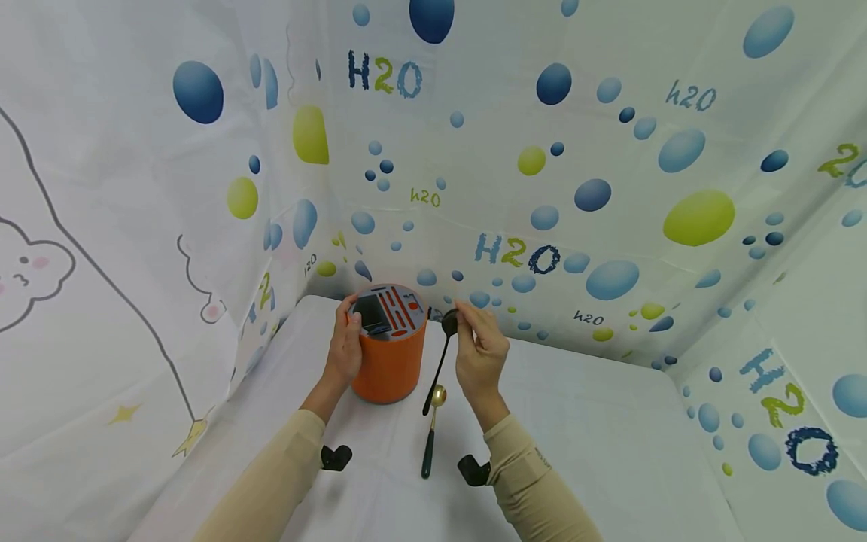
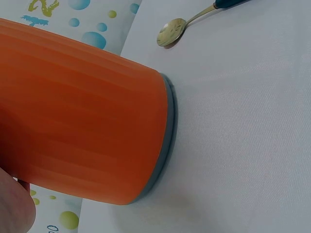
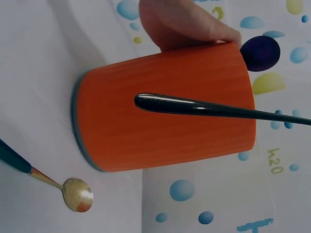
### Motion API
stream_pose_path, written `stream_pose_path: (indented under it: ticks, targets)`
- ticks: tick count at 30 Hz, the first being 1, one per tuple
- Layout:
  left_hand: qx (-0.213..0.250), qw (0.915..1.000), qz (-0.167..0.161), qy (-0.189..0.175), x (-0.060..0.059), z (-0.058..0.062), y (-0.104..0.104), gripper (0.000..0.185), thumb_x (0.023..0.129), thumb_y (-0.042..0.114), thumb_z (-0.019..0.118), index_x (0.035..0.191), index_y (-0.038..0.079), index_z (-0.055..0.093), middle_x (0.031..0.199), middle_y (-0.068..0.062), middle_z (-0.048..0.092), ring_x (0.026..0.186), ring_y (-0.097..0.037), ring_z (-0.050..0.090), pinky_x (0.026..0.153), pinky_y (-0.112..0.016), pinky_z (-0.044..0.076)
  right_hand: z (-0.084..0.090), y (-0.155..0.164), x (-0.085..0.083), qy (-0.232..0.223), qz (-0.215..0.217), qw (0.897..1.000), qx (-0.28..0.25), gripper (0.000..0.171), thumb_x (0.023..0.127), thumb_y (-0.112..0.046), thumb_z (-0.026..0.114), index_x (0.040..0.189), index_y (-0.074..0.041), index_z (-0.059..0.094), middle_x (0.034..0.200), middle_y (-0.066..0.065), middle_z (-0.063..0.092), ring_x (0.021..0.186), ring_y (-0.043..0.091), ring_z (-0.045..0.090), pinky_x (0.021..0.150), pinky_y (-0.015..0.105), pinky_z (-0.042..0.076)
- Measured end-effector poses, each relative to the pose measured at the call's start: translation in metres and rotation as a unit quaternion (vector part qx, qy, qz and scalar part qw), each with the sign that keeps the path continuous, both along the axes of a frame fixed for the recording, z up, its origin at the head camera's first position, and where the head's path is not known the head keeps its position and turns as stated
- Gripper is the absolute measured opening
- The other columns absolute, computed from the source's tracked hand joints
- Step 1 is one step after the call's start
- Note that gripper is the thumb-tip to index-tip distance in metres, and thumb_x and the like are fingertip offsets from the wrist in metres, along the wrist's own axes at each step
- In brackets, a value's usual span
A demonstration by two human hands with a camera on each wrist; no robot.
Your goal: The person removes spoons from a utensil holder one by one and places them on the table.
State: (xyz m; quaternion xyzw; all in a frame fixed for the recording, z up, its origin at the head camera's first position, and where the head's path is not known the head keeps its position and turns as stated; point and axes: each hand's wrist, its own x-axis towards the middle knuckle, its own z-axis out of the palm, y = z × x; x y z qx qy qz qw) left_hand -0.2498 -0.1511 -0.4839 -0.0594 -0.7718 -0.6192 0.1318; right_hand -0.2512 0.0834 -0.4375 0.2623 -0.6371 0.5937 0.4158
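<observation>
Left hand [image 1: 344, 348] fingers wrapped round the orange holder [image 1: 389, 354], upright on the white bench [image 1: 596, 421]. Right hand [image 1: 479, 348] fingers pinch the black spoon [image 1: 440, 360] by its bowl, handle hanging beside the holder. Gold spoon [image 1: 431, 430] lies on the bench between both wrists.

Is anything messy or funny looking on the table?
Mostly tidy. The orange holder stands upright. One gold spoon lies loose on the white table. The right hand pinches the black spoon by its bowl, handle hanging down.
</observation>
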Motion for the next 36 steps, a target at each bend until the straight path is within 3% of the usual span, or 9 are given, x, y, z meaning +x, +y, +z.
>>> stream_pose_path:
  ticks: [11,20,28,36]
  targets:
    - [0.003,1.0,-0.005,-0.002,0.001,0.001,0.0,0.052,0.114,0.024,0.024,0.164,0.01,0.018,0.161,-0.023,0.035,0.148,-0.04,0.034,0.126,-0.063,0.019,-0.009,0.003,0.0,-0.009,-0.003,1.0,0.0,0.022,0.094,0.011,0.066,0.111,0.004,0.078,0.102,0.02,0.078,0.091,0.03,0.067,0.083,0.021,0.053]
    - [0.009,0.9999,-0.006,-0.001,-0.001,0.0,-0.001,0.052,0.114,0.025,0.024,0.164,0.01,0.017,0.161,-0.022,0.035,0.148,-0.039,0.034,0.127,-0.061,0.019,-0.017,0.008,0.0,-0.046,-0.014,0.999,0.005,0.021,0.096,0.008,0.066,0.111,0.004,0.078,0.104,0.019,0.078,0.088,0.028,0.063,0.078,0.017,0.051]
    - [0.015,0.9998,-0.007,0.006,-0.003,-0.004,-0.002,0.052,0.114,0.024,0.024,0.164,0.009,0.018,0.16,-0.022,0.036,0.146,-0.04,0.035,0.127,-0.061,0.019,-0.03,0.01,-0.002,-0.077,-0.042,0.996,0.023,0.022,0.093,0.015,0.064,0.11,0.009,0.077,0.105,0.024,0.076,0.092,0.035,0.065,0.08,0.013,0.051]
    - [0.027,0.9996,-0.01,0.006,-0.005,-0.006,-0.002,0.052,0.114,0.026,0.024,0.164,0.013,0.018,0.161,-0.021,0.034,0.147,-0.039,0.034,0.127,-0.061,0.017,-0.022,0.011,0.01,-0.098,-0.042,0.994,0.029,0.022,0.091,0.02,0.062,0.107,0.013,0.076,0.101,0.027,0.076,0.084,0.039,0.064,0.075,0.014,0.05]
